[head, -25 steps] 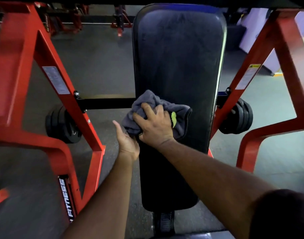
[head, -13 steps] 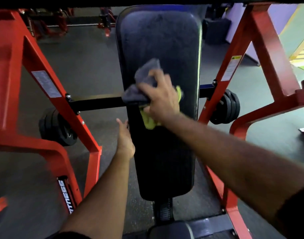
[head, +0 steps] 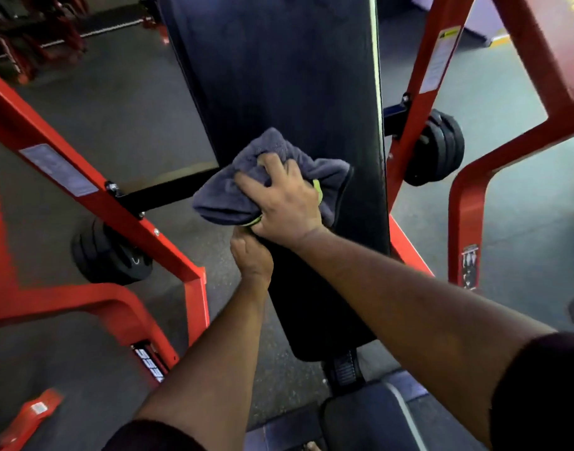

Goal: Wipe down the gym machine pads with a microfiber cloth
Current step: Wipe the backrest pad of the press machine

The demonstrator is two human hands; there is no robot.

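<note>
The right hand [head: 280,203], gripping the cloth [head: 246,187], sweeps back toward the pad's [head: 279,86] near half (left hand [head: 251,258] clasps its edge); wiping continues.

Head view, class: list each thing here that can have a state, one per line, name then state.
Grey cloth: bunched, pressed on the pad.
Back pad: bare above the cloth.
Right hand: fingers curled into the cloth.
Left hand: at the pad's left edge, below the cloth; grip unclear.
Weight plates: stacked on the left peg.
Red frame: standing either side.
</note>
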